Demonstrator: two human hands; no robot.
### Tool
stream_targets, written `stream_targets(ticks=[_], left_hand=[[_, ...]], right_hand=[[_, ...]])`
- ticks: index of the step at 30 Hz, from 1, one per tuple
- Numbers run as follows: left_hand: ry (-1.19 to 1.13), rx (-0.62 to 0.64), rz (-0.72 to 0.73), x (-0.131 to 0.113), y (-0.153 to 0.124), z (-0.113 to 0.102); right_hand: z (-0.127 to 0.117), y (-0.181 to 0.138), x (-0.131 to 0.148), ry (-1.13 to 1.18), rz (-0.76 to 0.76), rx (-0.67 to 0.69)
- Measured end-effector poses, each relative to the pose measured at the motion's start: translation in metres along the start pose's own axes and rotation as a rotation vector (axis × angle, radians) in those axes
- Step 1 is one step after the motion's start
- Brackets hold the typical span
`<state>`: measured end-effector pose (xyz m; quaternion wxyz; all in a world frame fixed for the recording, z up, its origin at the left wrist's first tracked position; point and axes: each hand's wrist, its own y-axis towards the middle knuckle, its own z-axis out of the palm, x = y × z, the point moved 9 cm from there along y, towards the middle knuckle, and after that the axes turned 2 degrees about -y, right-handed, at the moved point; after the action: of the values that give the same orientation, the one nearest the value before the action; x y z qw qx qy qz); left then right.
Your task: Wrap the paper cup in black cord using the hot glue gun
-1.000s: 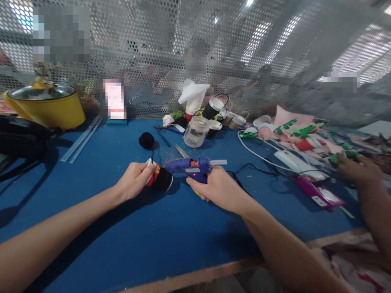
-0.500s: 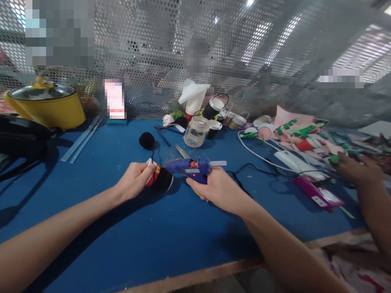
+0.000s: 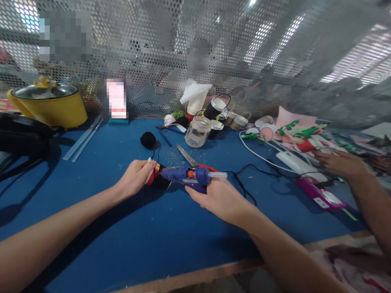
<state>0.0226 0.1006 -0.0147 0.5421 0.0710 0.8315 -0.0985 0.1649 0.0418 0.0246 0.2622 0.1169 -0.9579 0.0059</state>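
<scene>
My left hand [image 3: 133, 178] is closed round a small black, red and white cup-shaped craft piece [image 3: 157, 178] just above the blue table [image 3: 128, 240]. My right hand [image 3: 217, 196] grips a blue hot glue gun [image 3: 191, 176], held level with its nozzle pointing left and touching the craft piece. A clear glue stick juts from the gun's back end. A black cord [image 3: 244, 184] runs from the gun to the right across the table.
Scissors [image 3: 187, 156], a black pom-pom [image 3: 148, 139] and a glass jar [image 3: 197, 132] lie behind my hands. A yellow pot [image 3: 50, 105] stands far left. Another person's hand [image 3: 337, 163] reaches over felt scraps [image 3: 297, 134], a white mouse [image 3: 291, 160] and a magenta box [image 3: 320, 195] at right.
The glue gun has dropped a little and its nozzle has closed in on the craft piece. The other person's hand has moved left, nearer the white mouse.
</scene>
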Motion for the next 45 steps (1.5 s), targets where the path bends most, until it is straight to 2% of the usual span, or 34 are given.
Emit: stream_targets(ticks=[5,11,16,19,23,33,45], left_hand=[[-0.027,0.003,-0.018,0.002,0.0,0.001],[-0.018,-0.006,-0.008,0.0,-0.001,0.0],[-0.028,-0.013,-0.037,0.003,0.0,0.0],[-0.033,-0.014,-0.028,0.003,0.0,0.0],[-0.033,-0.009,-0.019,0.002,0.0,0.0],[0.03,0.003,0.064,0.0,-0.001,0.0],[0.06,0.031,0.128,-0.004,-0.003,0.003]], right_hand=[[0.003,0.0,0.004,-0.041,-0.041,0.018],[-0.003,-0.001,0.002,-0.045,-0.026,-0.033],[0.0,-0.001,0.006,-0.102,-0.11,-0.042],[0.0,-0.001,0.003,-0.094,-0.095,-0.069],[0.0,-0.001,0.005,-0.084,-0.099,-0.038],[-0.005,0.002,-0.007,0.215,0.106,0.05],[0.004,0.012,-0.021,0.297,0.13,0.088]])
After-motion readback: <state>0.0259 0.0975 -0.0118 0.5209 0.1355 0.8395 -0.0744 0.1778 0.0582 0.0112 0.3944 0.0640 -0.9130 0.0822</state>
